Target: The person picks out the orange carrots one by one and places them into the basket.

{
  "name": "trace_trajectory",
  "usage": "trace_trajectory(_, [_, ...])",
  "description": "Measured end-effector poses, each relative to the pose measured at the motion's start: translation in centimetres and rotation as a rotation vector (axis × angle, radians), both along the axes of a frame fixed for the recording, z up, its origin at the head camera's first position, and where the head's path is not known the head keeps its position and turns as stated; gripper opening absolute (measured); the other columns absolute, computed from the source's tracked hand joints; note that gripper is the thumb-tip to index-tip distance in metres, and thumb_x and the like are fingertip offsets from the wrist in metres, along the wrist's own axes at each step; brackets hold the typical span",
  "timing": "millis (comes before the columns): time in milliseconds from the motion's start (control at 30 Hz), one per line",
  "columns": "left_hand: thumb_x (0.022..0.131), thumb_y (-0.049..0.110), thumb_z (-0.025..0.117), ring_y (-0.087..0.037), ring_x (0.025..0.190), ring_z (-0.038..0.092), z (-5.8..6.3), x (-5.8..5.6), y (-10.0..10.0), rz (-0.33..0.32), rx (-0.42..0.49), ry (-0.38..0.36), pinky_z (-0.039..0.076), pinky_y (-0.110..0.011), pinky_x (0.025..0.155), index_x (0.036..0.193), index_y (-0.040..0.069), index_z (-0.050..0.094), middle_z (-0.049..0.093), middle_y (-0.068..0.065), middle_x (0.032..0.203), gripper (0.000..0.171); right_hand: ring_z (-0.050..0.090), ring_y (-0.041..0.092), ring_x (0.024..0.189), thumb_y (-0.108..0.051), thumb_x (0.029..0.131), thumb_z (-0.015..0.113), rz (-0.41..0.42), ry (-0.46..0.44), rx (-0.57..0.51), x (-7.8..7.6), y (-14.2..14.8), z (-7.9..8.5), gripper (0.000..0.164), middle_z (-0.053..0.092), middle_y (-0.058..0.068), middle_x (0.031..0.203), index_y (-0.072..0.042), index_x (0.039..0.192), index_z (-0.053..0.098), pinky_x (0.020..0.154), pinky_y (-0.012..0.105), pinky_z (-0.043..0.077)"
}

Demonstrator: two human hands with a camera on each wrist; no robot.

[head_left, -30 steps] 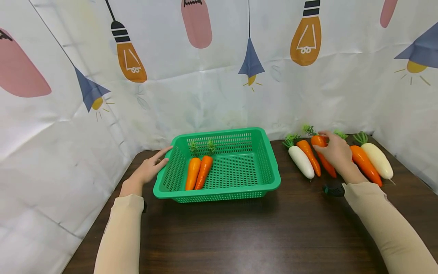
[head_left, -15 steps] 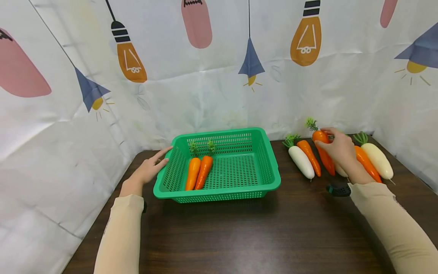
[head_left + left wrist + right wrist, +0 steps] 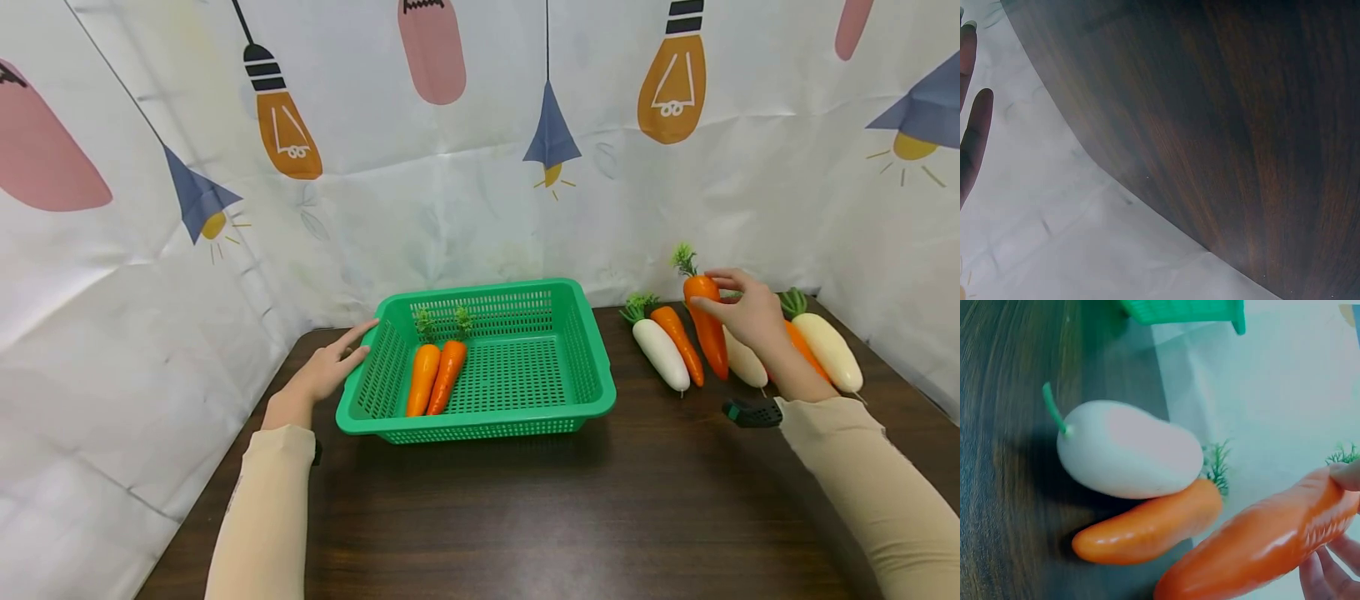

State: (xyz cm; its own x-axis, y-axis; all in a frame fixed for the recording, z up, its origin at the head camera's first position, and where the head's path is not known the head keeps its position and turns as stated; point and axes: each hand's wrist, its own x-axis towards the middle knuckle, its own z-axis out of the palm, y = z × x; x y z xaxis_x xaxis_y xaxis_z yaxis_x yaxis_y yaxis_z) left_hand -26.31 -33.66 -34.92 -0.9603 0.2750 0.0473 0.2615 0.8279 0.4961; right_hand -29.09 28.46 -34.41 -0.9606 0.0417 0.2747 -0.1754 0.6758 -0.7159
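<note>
My right hand (image 3: 752,318) pinches an orange carrot (image 3: 705,325) with a leafy green top near its thick end. The carrot's top is raised, and its tip hangs low beside the row of vegetables. In the right wrist view, fingers (image 3: 1341,565) and thumb hold the carrot (image 3: 1254,547) beside a smaller carrot (image 3: 1150,531) and a white radish (image 3: 1132,450). My left hand (image 3: 321,375) rests at the left rim of a green basket (image 3: 480,423), fingers extended. Inside the basket lie two carrots (image 3: 423,379), side by side. The left wrist view shows only some fingers (image 3: 975,140).
Right of the held carrot lie another white radish (image 3: 745,360), a carrot (image 3: 804,346) partly behind my wrist, and a cream radish (image 3: 828,352). A patterned white cloth (image 3: 480,208) hangs behind the dark wooden table (image 3: 540,508).
My right hand has moved up and slightly right, lifting the carrot's leafy end out of the row. The pale radish beside it has come into view. My left hand and the basket stay put.
</note>
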Motion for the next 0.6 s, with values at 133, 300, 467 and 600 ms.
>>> trace_trajectory(133, [0.112,0.045,0.037,-0.061,0.131,0.043,0.0,0.0,0.0,0.001,-0.005,0.000,0.034,-0.076,0.102,0.166,0.022,0.020,0.031,-0.036,0.157,0.061,0.047,0.055,0.128,-0.038,0.102,0.065,0.038,-0.036,-0.093,0.2,-0.1,0.5,0.068,0.042,0.037,0.148,0.002,0.153,0.043,0.083,0.045,0.058])
trace_trajectory(300, [0.112,0.044,0.037,-0.061,0.130,0.044,0.0,-0.1,0.1,-0.001,-0.009,0.004,0.034,-0.076,0.101,0.166,0.021,0.020,0.033,-0.036,0.156,0.061,0.051,0.041,0.127,-0.035,0.103,0.064,0.083,-0.082,-0.266,0.5,-0.8,1.0,0.071,0.037,0.035,0.153,0.001,0.157,0.036,0.072,0.017,0.055])
trace_trajectory(467, [0.112,0.043,0.037,-0.061,0.128,0.046,0.1,0.0,0.1,-0.004,-0.011,0.005,0.035,-0.076,0.101,0.166,0.020,0.020,0.034,-0.037,0.155,0.061,0.057,0.002,0.102,-0.038,0.101,0.066,0.077,-0.140,-0.373,0.3,-1.4,1.6,0.073,0.035,0.031,0.157,-0.005,0.160,0.035,0.074,0.016,0.055])
trace_trajectory(600, [0.112,0.043,0.037,-0.059,0.124,0.050,0.1,0.0,0.1,-0.002,-0.014,0.008,0.037,-0.075,0.099,0.166,0.020,0.020,0.036,-0.038,0.153,0.061,0.058,-0.005,0.094,-0.038,0.100,0.067,0.085,-0.197,-0.469,0.1,-1.8,2.1,0.073,0.034,0.024,0.157,-0.011,0.160,0.036,0.075,0.017,0.056])
